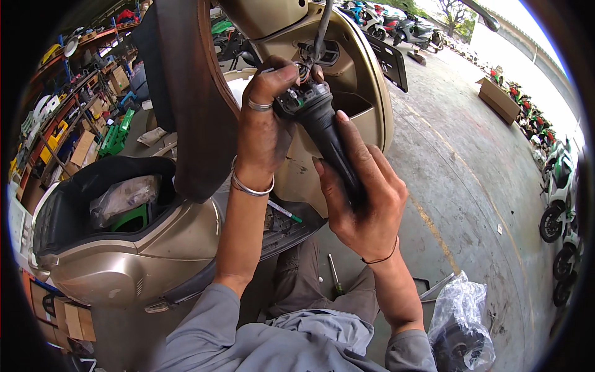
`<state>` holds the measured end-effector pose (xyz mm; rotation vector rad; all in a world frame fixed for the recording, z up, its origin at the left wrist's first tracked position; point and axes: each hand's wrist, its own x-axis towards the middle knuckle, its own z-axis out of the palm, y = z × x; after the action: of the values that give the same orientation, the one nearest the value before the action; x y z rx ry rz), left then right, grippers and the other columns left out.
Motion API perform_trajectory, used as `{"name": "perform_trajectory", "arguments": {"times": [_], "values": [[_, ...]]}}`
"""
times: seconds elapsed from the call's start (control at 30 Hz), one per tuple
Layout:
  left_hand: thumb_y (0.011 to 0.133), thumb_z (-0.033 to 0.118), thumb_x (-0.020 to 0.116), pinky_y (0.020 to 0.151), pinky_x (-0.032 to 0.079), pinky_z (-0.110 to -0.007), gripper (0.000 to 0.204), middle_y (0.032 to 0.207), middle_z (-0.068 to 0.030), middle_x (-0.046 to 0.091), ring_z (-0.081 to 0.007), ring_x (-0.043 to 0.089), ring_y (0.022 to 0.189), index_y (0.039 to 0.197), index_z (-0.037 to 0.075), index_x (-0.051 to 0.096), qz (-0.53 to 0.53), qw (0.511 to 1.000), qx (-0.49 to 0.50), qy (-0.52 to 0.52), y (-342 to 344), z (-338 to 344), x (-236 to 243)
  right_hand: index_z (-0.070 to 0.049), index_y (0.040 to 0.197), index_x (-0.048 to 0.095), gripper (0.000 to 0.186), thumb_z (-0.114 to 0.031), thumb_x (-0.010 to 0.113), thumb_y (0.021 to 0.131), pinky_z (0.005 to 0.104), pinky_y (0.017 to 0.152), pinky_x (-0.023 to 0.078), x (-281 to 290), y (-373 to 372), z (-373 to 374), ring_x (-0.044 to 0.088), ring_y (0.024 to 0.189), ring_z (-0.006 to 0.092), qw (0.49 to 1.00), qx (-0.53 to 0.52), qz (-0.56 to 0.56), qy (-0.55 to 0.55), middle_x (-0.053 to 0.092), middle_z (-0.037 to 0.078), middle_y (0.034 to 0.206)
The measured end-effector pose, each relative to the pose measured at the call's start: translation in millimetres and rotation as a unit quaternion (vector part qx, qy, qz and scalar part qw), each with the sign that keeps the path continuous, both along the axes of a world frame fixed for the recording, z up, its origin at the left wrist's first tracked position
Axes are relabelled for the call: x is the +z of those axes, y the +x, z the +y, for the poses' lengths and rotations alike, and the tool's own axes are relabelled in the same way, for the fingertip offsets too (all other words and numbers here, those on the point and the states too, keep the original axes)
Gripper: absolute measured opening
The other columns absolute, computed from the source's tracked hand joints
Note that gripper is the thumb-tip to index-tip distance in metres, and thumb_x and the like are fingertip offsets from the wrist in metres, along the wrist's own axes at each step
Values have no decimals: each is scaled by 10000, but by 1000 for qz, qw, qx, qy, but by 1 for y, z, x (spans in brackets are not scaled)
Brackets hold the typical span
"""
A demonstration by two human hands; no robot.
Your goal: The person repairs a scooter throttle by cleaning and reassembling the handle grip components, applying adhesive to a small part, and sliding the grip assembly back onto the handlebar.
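A black throttle grip (pixel 327 133) with an uncovered housing at its upper end is held in front of the gold scooter's front panel (pixel 365 62). My right hand (pixel 370 208) is closed around the lower part of the grip, thumb on one side and fingers on the other. My left hand (pixel 266 124), with a ring and a bangle, is closed at the housing end. Its thumb and fingertips pinch near a bundle of thin wires (pixel 305 68); the exact contact is partly hidden. A dark cable (pixel 321 31) runs upward from the wires.
At left are the scooter's gold body (pixel 105 273), open storage bin with a plastic-wrapped item (pixel 127 198), and raised brown seat (pixel 201 99). A green-tipped pen (pixel 285 211) lies on the footboard. A screwdriver (pixel 335 276) and plastic bag (pixel 460 316) are on the floor. Shelves (pixel 80 118) stand behind.
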<state>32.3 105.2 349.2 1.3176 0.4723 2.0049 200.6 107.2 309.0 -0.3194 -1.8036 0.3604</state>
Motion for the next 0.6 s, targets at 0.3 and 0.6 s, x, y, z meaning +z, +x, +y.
{"name": "perform_trajectory", "arguments": {"times": [0.3,0.6], "values": [[894,329,594,902,443,-358,271,995,-194,564,-289,537,958,874,76,499,4,1000,25,11,4,4,-3,-4,1326,560,554,-196,767,850,324,741,534,4,4,3,671,886,240,984,93,23,-152,666,154,952],[904,315,590,892,471,-364,258,987,-196,576,-289,561,965,877,75,502,9,1000,3,6,3,4,0,32,1355,514,508,-262,643,961,191,420,337,12,15,15,471,486,29,773,428,29,-467,648,98,876]]}}
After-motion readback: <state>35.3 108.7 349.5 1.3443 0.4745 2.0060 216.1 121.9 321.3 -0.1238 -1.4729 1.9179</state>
